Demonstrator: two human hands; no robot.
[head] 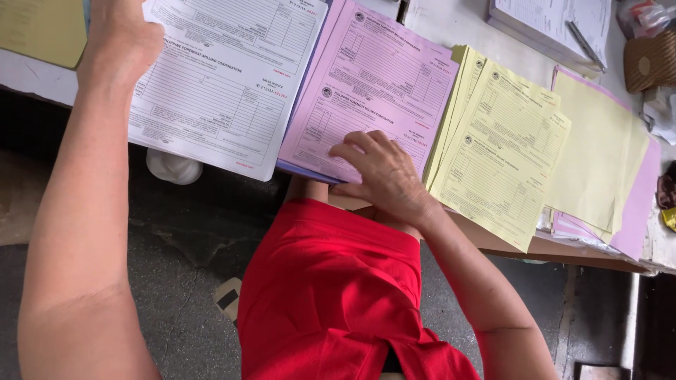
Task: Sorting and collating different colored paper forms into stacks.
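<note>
My left hand (120,39) rests on the upper left corner of a stack of white printed forms (218,84), fingers hidden past the top edge of the picture. My right hand (380,172) lies on the near edge of a stack of pink printed forms (373,77), its fingers spread and pressing the lower corner of the top sheet. A stack of yellow printed forms (500,148) sits just right of that hand. All three stacks lie side by side on a table and overhang its near edge.
Loose yellow and pink sheets (605,155) lie at the right. A pad with a pen (584,42) sits at the back right, beside a brown woven object (651,60). Red shorts (331,295) and a dark floor show below.
</note>
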